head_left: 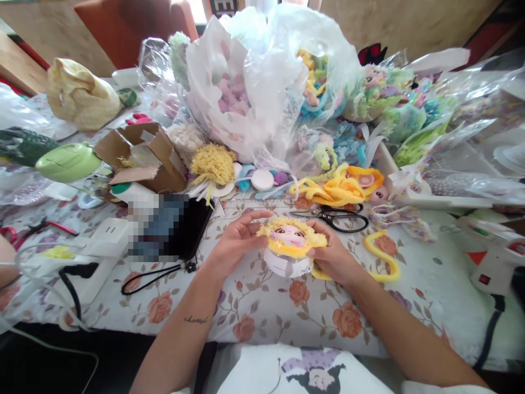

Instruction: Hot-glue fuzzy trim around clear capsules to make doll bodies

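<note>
A doll head (289,235) with a painted face, fuzzy yellow trim around it and a yellow band below is held over the table in front of me. Its underside is a round white base (287,265). My left hand (240,238) grips the left edge, thumb against the trim and fingers curved above. On the other side my right hand (332,254) pinches the trim and band, its lower fingers partly hidden. From near that hand a yellow fuzzy strip (383,268) curls over the cloth to the right. Black-handled scissors (344,218) lie just beyond the doll head.
Behind are yellow strips (332,189), a yellow pompom (213,164), a cardboard box (143,156) and large plastic bags (262,93) of plush pieces. A phone (192,230) with a black strap and a power strip (94,257) lie left. A white glue gun (492,257) stands right.
</note>
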Available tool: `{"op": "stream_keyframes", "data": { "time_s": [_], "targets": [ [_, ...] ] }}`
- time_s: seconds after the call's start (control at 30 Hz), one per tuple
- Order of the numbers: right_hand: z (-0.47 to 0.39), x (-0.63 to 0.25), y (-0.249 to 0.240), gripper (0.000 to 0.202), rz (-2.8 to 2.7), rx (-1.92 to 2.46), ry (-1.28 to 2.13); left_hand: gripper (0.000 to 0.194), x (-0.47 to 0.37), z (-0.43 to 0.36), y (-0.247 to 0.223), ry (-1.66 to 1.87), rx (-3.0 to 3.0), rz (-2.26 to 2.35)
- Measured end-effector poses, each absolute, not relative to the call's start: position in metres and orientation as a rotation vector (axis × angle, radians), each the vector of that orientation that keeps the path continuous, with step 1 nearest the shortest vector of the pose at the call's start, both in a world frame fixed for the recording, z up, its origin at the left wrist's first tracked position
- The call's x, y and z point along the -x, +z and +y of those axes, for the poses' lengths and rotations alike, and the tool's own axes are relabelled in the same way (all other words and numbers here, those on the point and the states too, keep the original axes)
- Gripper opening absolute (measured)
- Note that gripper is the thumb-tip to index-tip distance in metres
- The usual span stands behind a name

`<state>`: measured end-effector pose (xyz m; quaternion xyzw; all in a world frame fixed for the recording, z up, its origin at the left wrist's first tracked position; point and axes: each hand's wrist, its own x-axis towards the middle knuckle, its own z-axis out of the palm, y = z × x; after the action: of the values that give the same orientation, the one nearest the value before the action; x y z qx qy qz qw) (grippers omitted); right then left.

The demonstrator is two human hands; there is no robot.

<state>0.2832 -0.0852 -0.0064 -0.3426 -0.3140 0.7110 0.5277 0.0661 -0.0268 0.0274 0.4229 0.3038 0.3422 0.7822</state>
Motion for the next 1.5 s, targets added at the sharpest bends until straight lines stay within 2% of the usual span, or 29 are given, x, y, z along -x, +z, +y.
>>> {"op": "stream_keyframes", "data": {
  "time_s": [0.33,0.47,0.53,0.6,0.77,1.13,1.5],
  "targets": [
    [-0.083,-0.28,-0.006,0.041,-0.786,0.962,1.546,0.038,-0.073,-0.03,0.022,0.805,-1.025,0.705],
    [-0.082,-0.277,-0.005,0.043,-0.826,1.013,1.485,0.073,-0.073,-0.035,0.025,0.743,-1.102,0.592],
    [-0.082,-0.275,-0.003,0.046,-0.875,1.059,1.433,0.092,-0.076,-0.038,0.027,0.752,-1.197,0.663],
    [-0.083,-0.273,-0.002,0.048,-0.942,1.092,1.374,0.099,-0.08,-0.042,0.03,0.784,-1.338,0.836],
    [-0.086,-0.272,-0.003,0.046,-1.035,1.118,1.326,0.089,-0.089,-0.048,0.032,0.817,-1.467,1.05],
    [-0.084,-0.284,-0.005,0.047,-0.968,1.113,1.437,0.087,-0.079,-0.039,0.027,0.77,-1.076,0.778],
    [-0.085,-0.285,-0.003,0.052,-0.777,0.971,1.62,0.071,-0.069,-0.031,0.031,0.753,-0.929,0.652]
  ]
}}
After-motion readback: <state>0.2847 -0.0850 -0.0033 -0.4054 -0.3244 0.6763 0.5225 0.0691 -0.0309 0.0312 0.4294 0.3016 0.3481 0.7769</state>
